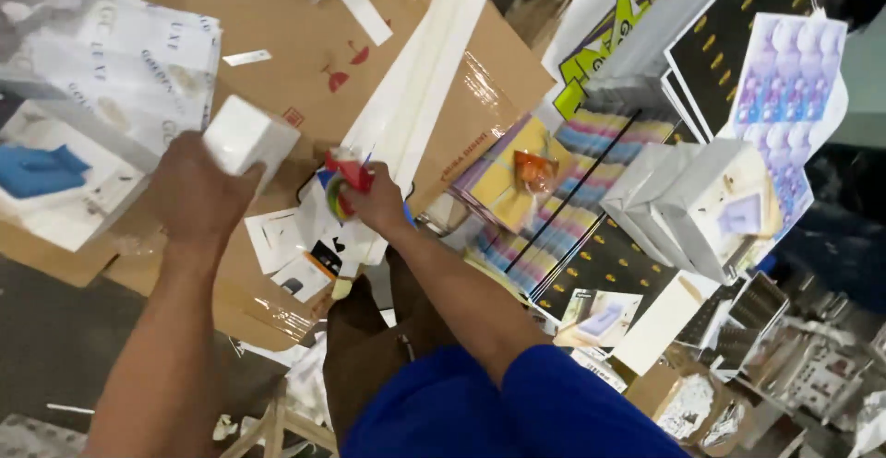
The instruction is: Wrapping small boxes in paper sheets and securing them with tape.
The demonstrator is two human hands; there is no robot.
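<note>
Far left: an open white box (65, 177) holding a folded blue item (37, 170), with a stack of white printed packages (138, 61) behind it.

Your left hand (198, 195) is closed around a small white box (247, 135), plain and square-cornered, raised above the flattened brown cardboard (305, 43).

Just beside it, your right hand (378, 204) is clamped on a red tape dispenser (346, 181) with a roll of tape in it, held over loose white cards (291, 246) on the cardboard.

A long white strip (420, 80) runs up and away from the dispenser.

Right of centre: striped coloured sheets (563, 200) with a small orange packet (535, 170) lying on them.

Far right: grey-white cartons (701, 200) stand close together, their contents not visible; a purple printed sheet (794, 80) stands behind.

Open room is scant; bare cardboard shows only above your hands.
</note>
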